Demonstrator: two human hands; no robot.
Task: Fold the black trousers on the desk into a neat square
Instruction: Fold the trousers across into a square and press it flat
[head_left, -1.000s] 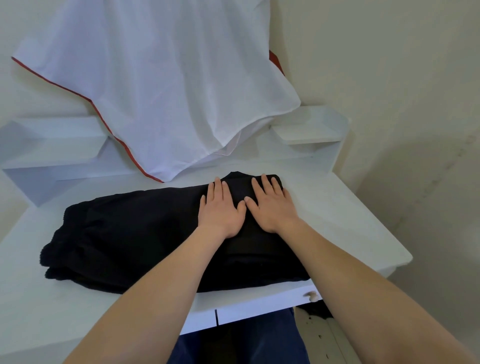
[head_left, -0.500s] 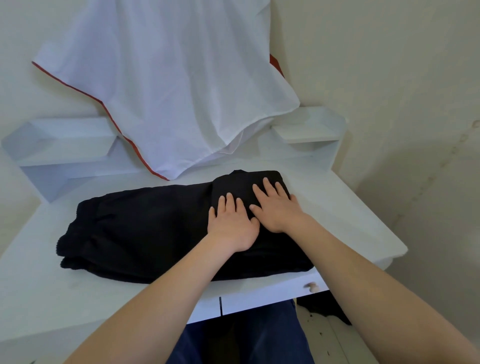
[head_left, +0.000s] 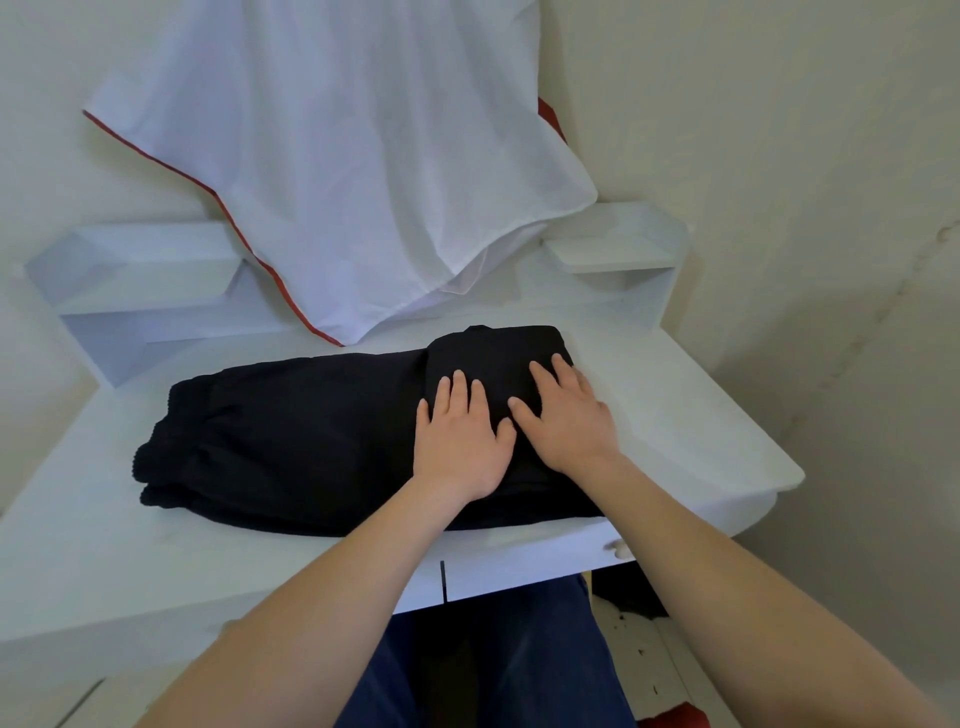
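Note:
The black trousers (head_left: 291, 431) lie across the white desk (head_left: 691, 426) as a long folded band, waistband end at the left. At the right end a part is folded back over the band. My left hand (head_left: 460, 441) lies flat on that folded part, fingers straight. Beside it my right hand (head_left: 566, 421) presses flat on the same folded part, fingers spread toward its right edge. The two hands nearly touch at the thumbs.
A white cloth with a red edge (head_left: 358, 171) hangs down the wall and reaches the desk's back. White shelves stand at the back left (head_left: 140, 291) and back right (head_left: 618, 249). Drawer fronts with a knob (head_left: 618, 548) run under the desk's front edge.
Both hands have slid back toward me over the folded right end of the trousers. The camera view has shifted, so the trousers sit further right in the frame.

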